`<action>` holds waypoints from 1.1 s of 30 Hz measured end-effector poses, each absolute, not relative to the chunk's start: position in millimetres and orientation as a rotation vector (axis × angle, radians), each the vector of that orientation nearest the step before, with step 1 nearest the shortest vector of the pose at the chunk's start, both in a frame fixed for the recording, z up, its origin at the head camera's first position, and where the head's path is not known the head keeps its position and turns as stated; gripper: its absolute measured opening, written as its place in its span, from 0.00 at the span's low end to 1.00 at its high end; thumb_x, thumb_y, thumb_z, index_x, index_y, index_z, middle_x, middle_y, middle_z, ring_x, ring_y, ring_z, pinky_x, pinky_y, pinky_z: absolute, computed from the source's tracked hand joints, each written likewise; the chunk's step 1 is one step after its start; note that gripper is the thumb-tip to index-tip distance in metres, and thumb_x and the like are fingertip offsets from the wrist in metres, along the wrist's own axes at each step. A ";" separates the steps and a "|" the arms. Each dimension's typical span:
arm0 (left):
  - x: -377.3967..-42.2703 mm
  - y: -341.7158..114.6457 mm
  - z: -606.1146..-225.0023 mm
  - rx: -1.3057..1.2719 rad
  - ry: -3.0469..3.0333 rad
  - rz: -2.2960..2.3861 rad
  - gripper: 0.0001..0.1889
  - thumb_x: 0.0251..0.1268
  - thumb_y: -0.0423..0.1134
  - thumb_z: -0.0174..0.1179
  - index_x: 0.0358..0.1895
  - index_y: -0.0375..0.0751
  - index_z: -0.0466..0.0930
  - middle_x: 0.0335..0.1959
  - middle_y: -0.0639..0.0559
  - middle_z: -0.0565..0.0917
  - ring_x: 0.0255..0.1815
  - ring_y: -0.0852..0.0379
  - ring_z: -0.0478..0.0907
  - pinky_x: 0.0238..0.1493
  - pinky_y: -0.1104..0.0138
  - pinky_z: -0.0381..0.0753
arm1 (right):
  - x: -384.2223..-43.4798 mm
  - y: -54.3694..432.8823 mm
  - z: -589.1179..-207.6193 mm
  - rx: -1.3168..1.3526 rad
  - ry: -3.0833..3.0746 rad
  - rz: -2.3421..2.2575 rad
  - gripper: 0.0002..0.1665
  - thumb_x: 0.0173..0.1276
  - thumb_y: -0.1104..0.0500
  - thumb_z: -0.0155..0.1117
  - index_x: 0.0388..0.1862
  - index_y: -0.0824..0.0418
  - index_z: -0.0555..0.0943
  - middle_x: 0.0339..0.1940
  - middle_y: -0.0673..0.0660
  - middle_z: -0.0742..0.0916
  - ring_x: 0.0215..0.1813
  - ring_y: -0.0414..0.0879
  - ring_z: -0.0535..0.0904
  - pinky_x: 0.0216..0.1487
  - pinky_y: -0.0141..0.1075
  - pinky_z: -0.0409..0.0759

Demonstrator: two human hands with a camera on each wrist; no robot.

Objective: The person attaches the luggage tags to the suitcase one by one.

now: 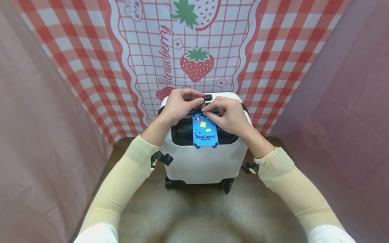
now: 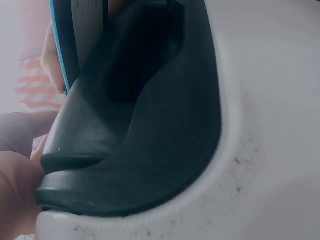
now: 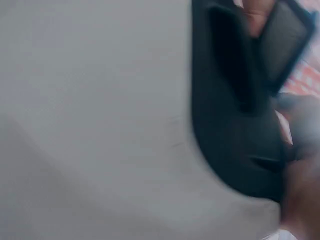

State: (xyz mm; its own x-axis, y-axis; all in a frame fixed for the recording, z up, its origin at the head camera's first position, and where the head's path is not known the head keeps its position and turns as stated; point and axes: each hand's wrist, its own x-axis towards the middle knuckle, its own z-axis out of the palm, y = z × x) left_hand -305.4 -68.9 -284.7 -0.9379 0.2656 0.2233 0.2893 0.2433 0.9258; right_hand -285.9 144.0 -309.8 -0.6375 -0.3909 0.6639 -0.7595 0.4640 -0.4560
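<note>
White hard-shell plastic suitcase (image 1: 200, 162) stands on its black wheels on the brown wooden floor (image 1: 194, 209), in front of the red-checked strawberry cloth (image 1: 194, 50); I take it as my landmark. On its top, my left hand (image 1: 179, 106) curls its fingers around the black strap end (image 1: 208, 98) by the dark carry handle (image 2: 135, 150); my right hand (image 1: 229, 116) pinches the same strap just above the blue rectangular rubber luggage tag (image 1: 205, 130), which lies flat over the handle recess.
</note>
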 end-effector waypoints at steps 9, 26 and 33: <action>-300.3 -72.4 -288.5 -0.647 -2.474 -1.826 0.09 0.76 0.38 0.65 0.53 0.40 0.84 0.48 0.42 0.94 0.55 0.52 0.91 0.69 0.58 0.82 | -298.1 148.6 -281.9 0.576 -2.597 1.537 0.17 0.82 0.50 0.62 0.56 0.61 0.86 0.49 0.60 0.89 0.44 0.45 0.81 0.47 0.33 0.78; -300.0 -72.9 -288.5 -0.787 -2.581 -1.388 0.11 0.66 0.44 0.75 0.43 0.41 0.94 0.42 0.47 0.94 0.44 0.55 0.91 0.53 0.61 0.90 | -294.4 146.1 -295.7 0.728 -2.325 1.657 0.09 0.79 0.60 0.65 0.52 0.64 0.82 0.49 0.54 0.84 0.51 0.47 0.84 0.56 0.27 0.85; -300.6 -72.7 -286.9 -0.814 -2.575 -1.344 0.10 0.67 0.43 0.74 0.43 0.40 0.94 0.43 0.47 0.94 0.45 0.54 0.91 0.54 0.61 0.90 | -289.1 139.4 -295.5 0.840 -2.261 1.393 0.08 0.79 0.62 0.64 0.51 0.65 0.81 0.40 0.56 0.83 0.32 0.46 0.77 0.36 0.28 0.75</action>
State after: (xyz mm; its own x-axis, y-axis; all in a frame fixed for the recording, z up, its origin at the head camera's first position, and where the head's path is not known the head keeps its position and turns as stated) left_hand -300.6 -72.7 -286.9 -0.8472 0.4036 0.3455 0.5142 0.4593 0.7243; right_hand -289.1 139.4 -295.5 -0.7612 -0.2998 0.5751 -0.6485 0.3394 -0.6814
